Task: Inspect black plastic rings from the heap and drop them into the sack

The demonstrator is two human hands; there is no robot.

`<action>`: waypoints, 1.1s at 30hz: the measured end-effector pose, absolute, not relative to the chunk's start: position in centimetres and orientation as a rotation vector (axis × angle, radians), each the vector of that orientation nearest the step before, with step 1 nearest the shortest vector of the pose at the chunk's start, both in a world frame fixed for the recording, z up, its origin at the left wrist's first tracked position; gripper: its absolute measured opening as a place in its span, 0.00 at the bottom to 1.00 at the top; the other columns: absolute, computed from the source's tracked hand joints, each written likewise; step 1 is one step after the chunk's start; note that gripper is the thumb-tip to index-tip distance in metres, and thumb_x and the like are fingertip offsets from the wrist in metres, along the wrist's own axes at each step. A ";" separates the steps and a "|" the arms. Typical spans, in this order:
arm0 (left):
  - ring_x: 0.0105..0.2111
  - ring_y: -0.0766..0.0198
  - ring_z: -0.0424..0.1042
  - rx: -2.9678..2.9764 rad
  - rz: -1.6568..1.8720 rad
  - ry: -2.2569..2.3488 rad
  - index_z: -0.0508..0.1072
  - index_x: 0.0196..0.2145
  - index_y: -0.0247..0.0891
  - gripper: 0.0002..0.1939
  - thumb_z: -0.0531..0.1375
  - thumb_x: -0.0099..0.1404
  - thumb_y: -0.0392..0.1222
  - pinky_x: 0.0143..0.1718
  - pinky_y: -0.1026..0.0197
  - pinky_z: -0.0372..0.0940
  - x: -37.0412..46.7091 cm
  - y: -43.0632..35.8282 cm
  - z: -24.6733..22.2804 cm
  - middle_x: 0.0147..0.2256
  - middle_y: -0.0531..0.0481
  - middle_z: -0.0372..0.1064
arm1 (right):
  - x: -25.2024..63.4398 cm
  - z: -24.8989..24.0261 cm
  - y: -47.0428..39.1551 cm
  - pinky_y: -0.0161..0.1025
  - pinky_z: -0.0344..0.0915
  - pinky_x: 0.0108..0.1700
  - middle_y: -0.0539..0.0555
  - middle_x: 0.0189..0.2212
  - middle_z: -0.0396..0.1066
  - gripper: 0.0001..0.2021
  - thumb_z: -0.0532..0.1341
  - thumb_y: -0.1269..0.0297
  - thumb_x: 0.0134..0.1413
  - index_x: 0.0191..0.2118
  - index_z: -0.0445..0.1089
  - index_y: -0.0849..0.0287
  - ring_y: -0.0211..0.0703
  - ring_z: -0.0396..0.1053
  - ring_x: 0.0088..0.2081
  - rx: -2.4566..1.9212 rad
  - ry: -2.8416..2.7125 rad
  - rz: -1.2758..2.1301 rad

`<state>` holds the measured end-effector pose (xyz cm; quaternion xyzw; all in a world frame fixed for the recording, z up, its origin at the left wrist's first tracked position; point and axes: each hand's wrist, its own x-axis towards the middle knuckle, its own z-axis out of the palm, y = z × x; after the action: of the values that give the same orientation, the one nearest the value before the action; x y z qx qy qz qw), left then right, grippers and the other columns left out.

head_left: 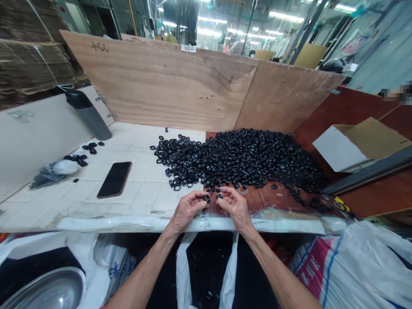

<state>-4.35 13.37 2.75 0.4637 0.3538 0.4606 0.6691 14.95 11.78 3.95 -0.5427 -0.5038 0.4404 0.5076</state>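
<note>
Nearest me, at the person's lap, an opened white plastic bag (183,274) hangs between the forearms, small dark pieces inside. A round silver metal bowl (53,292) sits low at left; a bulging white woven sack with magenta and blue print (357,266) at right.

Both hands work just above the front edge of the surface (141,171), which is pale at left and red-brown at right. Left hand (186,210): fingers closed on a small glossy black ring (206,199). Right hand (237,209): thumb and fingertips pinch a small black piece (219,196), its shape partly hidden. The two pieces are close together, apart.

Just beyond the fingers, a broad heap of glossy black ring-shaped pieces (251,159) spreads across both halves, thickest at right. Left of it, a dark flat phone (114,179) lies face up; farther left, a clear plastic bag with dark contents (48,175).

Farther back, a grey cylindrical bottle with a black top (92,118) leans at left; an open white cardboard box (337,148) tilts at right. Behind: upright tan plywood boards (167,81), then bright strip lights (209,32).
</note>
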 end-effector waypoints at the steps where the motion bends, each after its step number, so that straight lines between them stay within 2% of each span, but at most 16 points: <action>1: 0.37 0.61 0.75 1.037 1.040 0.799 0.75 0.43 0.35 0.17 0.68 0.57 0.43 0.44 0.58 0.70 -4.3 13.3 2.7 0.38 0.46 0.77 | 14.7 4.3 11.7 0.38 0.70 0.37 0.54 0.37 0.75 0.18 0.68 0.59 0.47 0.44 0.73 0.59 0.42 0.73 0.34 -1.284 -1.232 1.063; 4: 0.37 0.60 0.76 1.052 1.031 0.826 0.76 0.43 0.34 0.17 0.68 0.56 0.42 0.44 0.57 0.71 -4.2 13.3 3.0 0.38 0.46 0.77 | 14.1 5.2 11.4 0.39 0.71 0.40 0.55 0.38 0.75 0.12 0.66 0.60 0.50 0.41 0.76 0.58 0.44 0.73 0.37 -1.233 -1.354 1.050; 9: 0.42 0.58 0.76 1.122 1.054 0.832 0.77 0.43 0.35 0.16 0.68 0.57 0.42 0.48 0.57 0.70 -4.2 13.1 3.5 0.43 0.46 0.77 | 13.4 5.5 10.8 0.37 0.72 0.38 0.57 0.41 0.74 0.09 0.62 0.66 0.55 0.42 0.76 0.58 0.43 0.73 0.37 -1.213 -1.561 0.856; 15: 0.43 0.58 0.75 1.265 1.104 0.814 0.77 0.44 0.36 0.15 0.66 0.60 0.43 0.48 0.57 0.70 -4.2 13.0 2.6 0.43 0.45 0.75 | 13.2 5.2 10.9 0.35 0.70 0.33 0.54 0.34 0.74 0.06 0.66 0.65 0.51 0.37 0.76 0.59 0.40 0.72 0.30 -1.335 -1.528 0.794; 20: 0.45 0.57 0.73 1.409 1.164 0.818 0.78 0.42 0.36 0.13 0.66 0.60 0.42 0.49 0.56 0.69 -4.2 12.9 2.6 0.42 0.44 0.74 | 13.4 5.0 11.1 0.36 0.70 0.32 0.52 0.28 0.75 0.10 0.67 0.59 0.50 0.35 0.76 0.59 0.41 0.73 0.28 -1.404 -1.396 1.023; 23: 0.41 0.59 0.74 1.293 1.151 0.815 0.77 0.41 0.35 0.13 0.67 0.59 0.41 0.45 0.58 0.70 -4.1 12.8 2.8 0.41 0.45 0.74 | 13.4 5.2 10.8 0.36 0.72 0.32 0.50 0.24 0.75 0.11 0.69 0.57 0.48 0.35 0.74 0.59 0.41 0.74 0.26 -1.347 -1.217 1.210; 27: 0.36 0.62 0.75 1.079 1.182 0.802 0.73 0.37 0.34 0.12 0.68 0.57 0.40 0.41 0.60 0.70 -4.1 12.7 3.1 0.36 0.47 0.74 | 13.0 5.4 10.2 0.40 0.73 0.40 0.53 0.29 0.78 0.15 0.72 0.59 0.45 0.38 0.72 0.59 0.44 0.77 0.32 -1.222 -1.087 1.334; 29: 0.34 0.64 0.75 1.015 1.200 0.783 0.72 0.38 0.35 0.13 0.68 0.57 0.39 0.38 0.61 0.70 -4.2 12.8 3.2 0.35 0.49 0.74 | 12.6 5.3 10.0 0.41 0.73 0.43 0.55 0.31 0.79 0.16 0.72 0.58 0.46 0.39 0.71 0.59 0.46 0.78 0.35 -1.194 -1.080 1.355; 33: 0.34 0.64 0.74 1.025 1.217 0.777 0.74 0.41 0.36 0.14 0.68 0.57 0.38 0.38 0.62 0.70 -4.4 12.9 3.2 0.38 0.49 0.74 | 11.9 4.9 9.9 0.42 0.73 0.41 0.54 0.29 0.78 0.17 0.71 0.58 0.46 0.39 0.71 0.60 0.46 0.78 0.33 -1.229 -1.077 1.290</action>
<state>-4.36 12.86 3.18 0.4481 0.3397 0.5321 0.6330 11.86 9.86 4.94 -0.5094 -0.4464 0.5348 0.5053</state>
